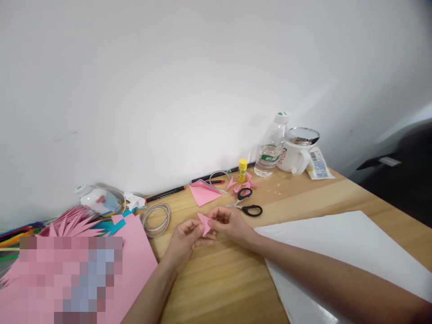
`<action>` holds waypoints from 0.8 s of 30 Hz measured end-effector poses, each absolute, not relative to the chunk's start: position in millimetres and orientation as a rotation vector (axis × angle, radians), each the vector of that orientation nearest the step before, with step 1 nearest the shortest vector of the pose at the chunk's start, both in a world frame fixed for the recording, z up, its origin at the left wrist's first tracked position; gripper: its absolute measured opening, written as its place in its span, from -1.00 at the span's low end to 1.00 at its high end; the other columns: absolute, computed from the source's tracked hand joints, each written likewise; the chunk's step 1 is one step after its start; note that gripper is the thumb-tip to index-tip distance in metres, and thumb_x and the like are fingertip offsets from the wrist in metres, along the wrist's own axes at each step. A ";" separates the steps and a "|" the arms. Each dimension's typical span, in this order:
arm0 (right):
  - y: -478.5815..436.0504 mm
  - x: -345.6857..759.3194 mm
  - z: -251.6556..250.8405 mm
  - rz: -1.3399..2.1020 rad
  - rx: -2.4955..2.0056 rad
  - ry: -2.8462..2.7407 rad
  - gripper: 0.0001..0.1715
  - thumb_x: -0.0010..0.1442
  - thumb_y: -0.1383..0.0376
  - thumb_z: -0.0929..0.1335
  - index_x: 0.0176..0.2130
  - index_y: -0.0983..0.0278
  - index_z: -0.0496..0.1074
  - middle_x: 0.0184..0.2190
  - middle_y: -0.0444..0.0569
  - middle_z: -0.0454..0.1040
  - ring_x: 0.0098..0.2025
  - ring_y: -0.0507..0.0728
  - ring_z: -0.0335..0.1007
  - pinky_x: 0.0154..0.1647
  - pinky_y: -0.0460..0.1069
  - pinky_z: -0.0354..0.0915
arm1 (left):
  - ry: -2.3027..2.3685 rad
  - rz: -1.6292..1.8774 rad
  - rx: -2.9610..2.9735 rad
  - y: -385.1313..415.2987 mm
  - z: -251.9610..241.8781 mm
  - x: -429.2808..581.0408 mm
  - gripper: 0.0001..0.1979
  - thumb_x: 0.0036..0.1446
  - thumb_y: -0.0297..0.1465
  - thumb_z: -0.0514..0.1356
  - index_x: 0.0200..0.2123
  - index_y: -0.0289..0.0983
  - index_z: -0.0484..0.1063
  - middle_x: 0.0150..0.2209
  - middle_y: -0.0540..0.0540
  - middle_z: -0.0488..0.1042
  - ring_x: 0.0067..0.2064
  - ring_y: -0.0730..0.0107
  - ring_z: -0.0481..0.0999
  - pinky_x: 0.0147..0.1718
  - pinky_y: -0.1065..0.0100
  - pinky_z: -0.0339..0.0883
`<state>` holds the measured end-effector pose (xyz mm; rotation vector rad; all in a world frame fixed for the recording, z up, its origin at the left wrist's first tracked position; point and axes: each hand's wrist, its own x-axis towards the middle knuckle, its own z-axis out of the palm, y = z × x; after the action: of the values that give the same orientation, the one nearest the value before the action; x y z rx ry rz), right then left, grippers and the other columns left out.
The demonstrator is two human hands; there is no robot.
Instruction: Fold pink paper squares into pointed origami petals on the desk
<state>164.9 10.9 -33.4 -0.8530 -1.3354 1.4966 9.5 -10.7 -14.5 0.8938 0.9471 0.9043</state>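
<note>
Both my hands meet over the wooden table [216,288] and pinch a small folded pink paper piece [204,223] between them. My left hand [186,237] grips its lower side with closed fingers. From the right, my right hand [229,222] pinches its upper edge. Black-handled scissors [248,204] lie just beyond my right hand. Several finished small pink folded pieces [243,184] lie farther back, next to a folded pink sheet [203,192].
A large white sheet [337,252] covers the right of the table; pink sheets [131,265] and pink spiky cut-outs [72,222] lie left. Wire rings [155,219], pens [168,193], a yellow glue stick [242,170], a water bottle [272,148] and a white mug [293,155] line the wall.
</note>
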 end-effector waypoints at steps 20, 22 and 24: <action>6.8 163.6 -32.7 1.495 -0.839 -1.338 -0.81 -0.05 0.25 0.39 -0.46 0.33 0.35 -0.53 -0.12 0.39 -0.51 -0.01 0.33 -0.47 -0.11 0.27 | 0.983 0.859 0.851 -10.3 -12.4 5.7 -0.79 -0.16 -0.37 0.32 -0.44 -0.38 0.48 -0.50 -0.14 0.52 -0.50 0.39 0.50 -0.52 0.44 0.41; 7.6 163.7 -32.7 1.524 -0.839 -1.337 -0.78 -0.06 0.23 0.40 -0.47 0.33 0.34 -0.56 -0.14 0.38 -0.53 -0.02 0.33 -0.49 -0.11 0.26 | 0.984 0.867 0.844 -10.0 -12.4 6.1 -0.79 -0.17 -0.37 0.33 -0.44 -0.39 0.48 -0.50 -0.15 0.53 -0.51 0.40 0.50 -0.54 0.46 0.40; 8.4 164.0 -32.6 1.553 -0.840 -1.337 -0.75 -0.07 0.20 0.40 -0.48 0.33 0.34 -0.58 -0.15 0.37 -0.55 -0.02 0.32 -0.51 -0.12 0.25 | 0.987 0.868 0.841 -9.8 -13.1 6.8 -0.79 -0.17 -0.37 0.33 -0.46 -0.40 0.47 -0.49 -0.17 0.53 -0.51 0.39 0.50 -0.53 0.45 0.40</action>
<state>164.0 8.4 -32.6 -0.8397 -1.3372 1.5529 6.8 -9.8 -13.1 0.8412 0.9874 0.8680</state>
